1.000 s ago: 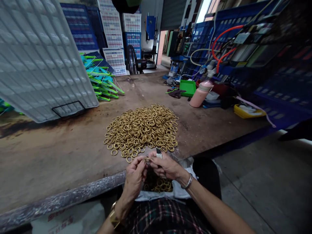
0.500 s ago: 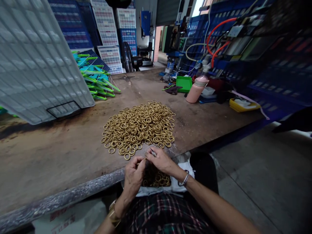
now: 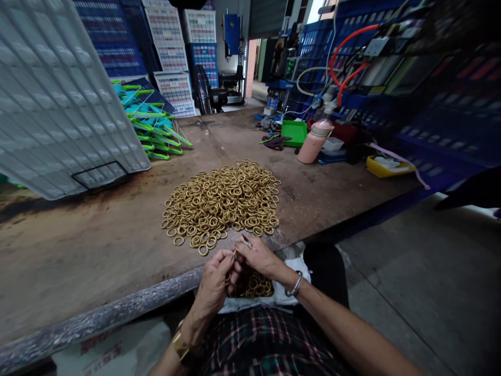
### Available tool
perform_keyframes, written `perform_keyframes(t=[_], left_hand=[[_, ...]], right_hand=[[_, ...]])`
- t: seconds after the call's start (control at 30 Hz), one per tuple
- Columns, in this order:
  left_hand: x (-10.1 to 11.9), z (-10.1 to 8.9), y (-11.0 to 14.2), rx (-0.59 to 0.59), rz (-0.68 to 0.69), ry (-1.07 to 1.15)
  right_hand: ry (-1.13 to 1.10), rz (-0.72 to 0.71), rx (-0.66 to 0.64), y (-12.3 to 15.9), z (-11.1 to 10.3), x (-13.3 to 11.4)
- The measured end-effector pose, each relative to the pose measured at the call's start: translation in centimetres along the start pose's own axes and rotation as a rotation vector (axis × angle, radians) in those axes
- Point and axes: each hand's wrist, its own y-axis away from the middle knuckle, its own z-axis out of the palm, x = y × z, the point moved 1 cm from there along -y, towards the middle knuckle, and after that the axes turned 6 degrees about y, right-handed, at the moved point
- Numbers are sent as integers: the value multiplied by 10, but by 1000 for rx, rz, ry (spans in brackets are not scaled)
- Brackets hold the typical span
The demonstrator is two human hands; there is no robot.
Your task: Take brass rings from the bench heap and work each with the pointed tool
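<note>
My left hand (image 3: 216, 277) is closed in a pinch on a brass-coloured ring (image 3: 235, 254) above the table's front edge. My right hand (image 3: 259, 257) meets it from the other side, closed round a small metal tool with a grey pointed tip (image 3: 246, 241); the rest of that tool is hidden in the fingers. Just beyond both hands, a broad heap of brass-coloured rings (image 3: 227, 201) lies on the brown table (image 3: 129, 256). Below the hands, more rings (image 3: 258, 286) sit in a white bag (image 3: 287, 297) at my lap, partly covered by my left hand and wrist.
A large whitish ribbed crate (image 3: 74, 115) stands at the left, with green and blue plastic hangers (image 3: 160, 133) behind it. To the right are a pink bottle (image 3: 313, 143), a green tray (image 3: 294, 133) and a yellow dish (image 3: 385, 167). Stacked crates (image 3: 168, 57) stand at the back.
The fingers of my left hand have shifted and curled differently around the ring, which shows more edge-on between the hands. My right hand has stayed nearly in place with the tool.
</note>
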Motion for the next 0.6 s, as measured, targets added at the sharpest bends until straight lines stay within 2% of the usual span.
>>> perform_keyframes(t=[0.07, 0.17, 0.33, 0.4, 0.6], left_hand=[[-1, 0, 0, 18, 8, -10], [-3, -1, 0, 45, 2, -32], [-3, -3, -1, 45, 29, -65], [-3, -4, -2, 42, 48, -86], [-6, -7, -3, 56, 61, -133]], right_hand=[[26, -2, 36, -1, 0, 2], [204, -50, 112, 1, 1, 6], [516, -172, 2, 9, 6, 12], [608, -198, -4, 11, 7, 14], [717, -210, -16, 12, 9, 12]])
